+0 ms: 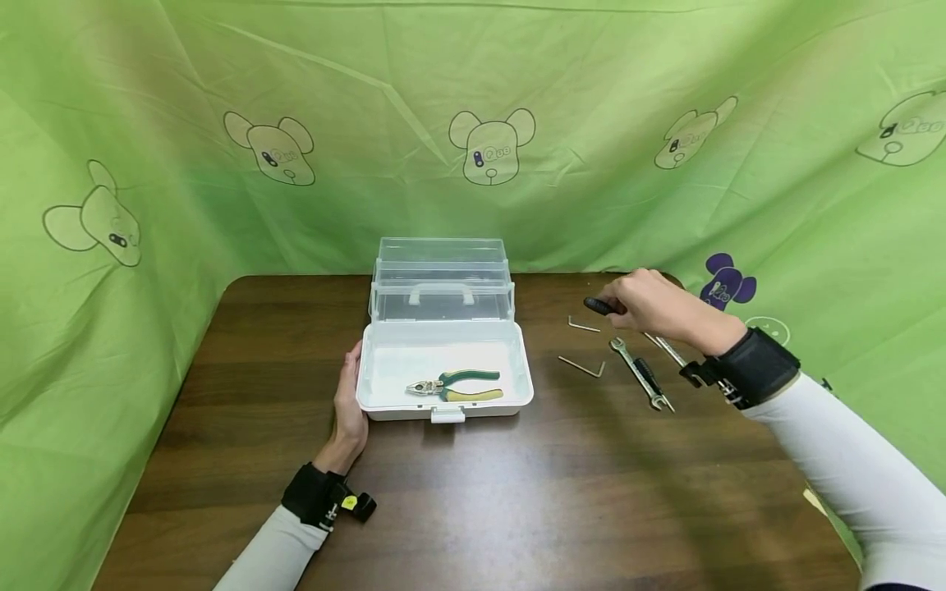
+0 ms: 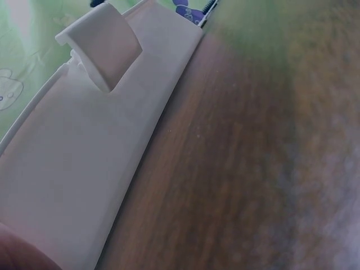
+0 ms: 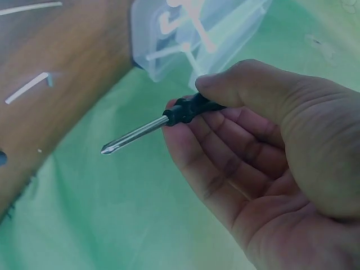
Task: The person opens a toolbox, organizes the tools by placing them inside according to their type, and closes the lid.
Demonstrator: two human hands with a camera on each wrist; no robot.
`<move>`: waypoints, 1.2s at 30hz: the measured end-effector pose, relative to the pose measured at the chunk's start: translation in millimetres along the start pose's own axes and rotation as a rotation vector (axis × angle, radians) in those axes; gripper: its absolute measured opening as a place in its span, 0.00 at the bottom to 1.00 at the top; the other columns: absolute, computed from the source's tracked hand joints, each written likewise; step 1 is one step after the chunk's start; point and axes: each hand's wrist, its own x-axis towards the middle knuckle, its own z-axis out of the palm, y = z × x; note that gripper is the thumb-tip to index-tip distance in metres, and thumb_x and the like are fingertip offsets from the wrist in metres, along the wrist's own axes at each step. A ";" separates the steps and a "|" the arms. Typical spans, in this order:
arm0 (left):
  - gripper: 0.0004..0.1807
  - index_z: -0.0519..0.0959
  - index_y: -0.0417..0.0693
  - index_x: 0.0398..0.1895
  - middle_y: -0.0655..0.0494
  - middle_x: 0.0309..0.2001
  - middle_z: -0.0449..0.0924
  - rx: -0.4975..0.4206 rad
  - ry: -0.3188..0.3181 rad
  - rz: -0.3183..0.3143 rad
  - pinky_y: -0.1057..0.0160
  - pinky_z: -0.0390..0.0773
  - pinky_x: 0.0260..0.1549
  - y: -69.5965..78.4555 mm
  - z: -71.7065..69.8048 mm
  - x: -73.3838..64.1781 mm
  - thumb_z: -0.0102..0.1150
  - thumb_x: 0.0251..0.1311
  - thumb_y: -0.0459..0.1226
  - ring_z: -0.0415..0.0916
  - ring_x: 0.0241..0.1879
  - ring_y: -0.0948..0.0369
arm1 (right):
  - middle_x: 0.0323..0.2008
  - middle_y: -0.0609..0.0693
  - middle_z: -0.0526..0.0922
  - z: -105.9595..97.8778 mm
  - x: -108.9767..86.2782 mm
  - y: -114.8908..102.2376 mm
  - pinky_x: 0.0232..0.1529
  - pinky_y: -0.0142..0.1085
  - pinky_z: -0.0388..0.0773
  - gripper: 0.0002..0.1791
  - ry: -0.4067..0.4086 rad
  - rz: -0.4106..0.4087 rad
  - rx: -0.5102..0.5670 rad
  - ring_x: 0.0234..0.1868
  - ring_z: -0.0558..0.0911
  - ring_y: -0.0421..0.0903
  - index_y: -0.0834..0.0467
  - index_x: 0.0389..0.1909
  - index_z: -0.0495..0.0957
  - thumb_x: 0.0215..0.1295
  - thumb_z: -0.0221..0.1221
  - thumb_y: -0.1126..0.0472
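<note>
My right hand (image 1: 650,300) is raised over the right part of the table and pinches a screwdriver by its black handle (image 1: 599,305). In the right wrist view the screwdriver's shaft (image 3: 135,135) points away from the fingers and shows a cross tip. My left hand (image 1: 351,402) rests along the left side of a white toolbox (image 1: 449,413), its fingers fairly straight against the wall. The toolbox stands open, its clear tiered trays (image 1: 443,279) raised at the back. Inside lies a pair of pliers (image 1: 454,386) with green and yellow handles.
Two hex keys (image 1: 584,368) lie right of the toolbox. Further right are an open-ended wrench (image 1: 628,358) and a second black-handled screwdriver (image 1: 647,376), side by side. A shiny metal tool (image 1: 668,351) is partly hidden under the right wrist. Green cloth (image 1: 414,66) hangs behind the table.
</note>
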 end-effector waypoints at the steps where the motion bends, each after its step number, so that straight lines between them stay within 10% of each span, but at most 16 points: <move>1: 0.39 0.49 0.34 0.84 0.39 0.84 0.49 -0.001 0.000 0.000 0.46 0.46 0.81 -0.1 -0.1 0.1 0.28 0.85 0.53 0.46 0.82 0.50 | 0.22 0.43 0.77 -2.7 3.3 -0.3 0.23 0.37 0.73 0.08 -0.007 -0.001 0.005 0.21 0.71 0.38 0.58 0.30 0.84 0.57 0.69 0.74; 36: 0.38 0.49 0.36 0.85 0.40 0.83 0.49 0.020 0.012 -0.003 0.44 0.46 0.80 -0.9 -0.3 0.0 0.28 0.85 0.53 0.47 0.82 0.48 | 0.29 0.53 0.86 -48.3 143.9 -9.3 0.37 0.46 0.81 0.06 -0.061 -0.076 -0.019 0.29 0.81 0.49 0.64 0.39 0.89 0.61 0.69 0.72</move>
